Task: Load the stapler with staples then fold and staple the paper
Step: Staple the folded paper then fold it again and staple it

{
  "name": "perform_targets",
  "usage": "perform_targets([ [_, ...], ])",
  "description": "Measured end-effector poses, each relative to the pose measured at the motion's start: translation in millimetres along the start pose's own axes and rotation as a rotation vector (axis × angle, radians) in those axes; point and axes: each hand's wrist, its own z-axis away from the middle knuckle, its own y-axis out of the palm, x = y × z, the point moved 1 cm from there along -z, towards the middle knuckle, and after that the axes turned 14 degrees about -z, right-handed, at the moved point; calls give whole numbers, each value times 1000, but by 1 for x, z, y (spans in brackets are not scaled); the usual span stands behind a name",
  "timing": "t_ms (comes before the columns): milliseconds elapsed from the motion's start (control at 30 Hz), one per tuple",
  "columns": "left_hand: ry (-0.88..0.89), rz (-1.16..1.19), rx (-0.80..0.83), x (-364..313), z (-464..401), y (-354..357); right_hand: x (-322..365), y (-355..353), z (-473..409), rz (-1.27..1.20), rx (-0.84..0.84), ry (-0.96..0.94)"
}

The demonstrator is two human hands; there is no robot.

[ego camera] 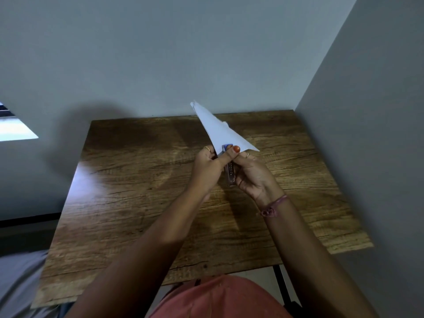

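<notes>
A folded white paper (218,131) is held up in the air above the wooden table (137,203), pointing away toward the back wall. Its near edge sits in the mouth of a small stapler (230,173) with a clear body and a blue front end. My left hand (210,166) grips the paper's near edge, its thumb lying across the blue tip of the stapler. My right hand (254,177) is curled round the stapler's body from the right. Both hands are raised off the table. The stapler's underside and the staples are hidden.
The table stands in a corner, with a grey wall (183,53) behind it and another wall (378,134) along its right edge. A window (13,129) shows at far left. A black table leg (281,288) is visible near my lap.
</notes>
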Motion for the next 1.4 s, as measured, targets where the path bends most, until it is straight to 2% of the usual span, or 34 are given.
perform_targets([
  [167, -43, 153, 149, -12, -7, -12, 4, 3, 3, 0, 81, 23],
  [233, -51, 187, 138, -19, -12, -18, 5, 4, 4, -12, 124, 30],
  [333, -29, 108, 84, -26, -19, -24, 4, 7, 6, -17, 145, 46],
  [733, 18, 152, 136, -44, -24, -25, 18, -8, 1, -275, 163, 16],
  [1200, 65, -73, 190, -55, -28, -37, 13, -10, -3, -278, 174, 48],
  [1400, 70, -116, 192, -55, -26, -38, 8, -10, -6, -301, 120, 44],
])
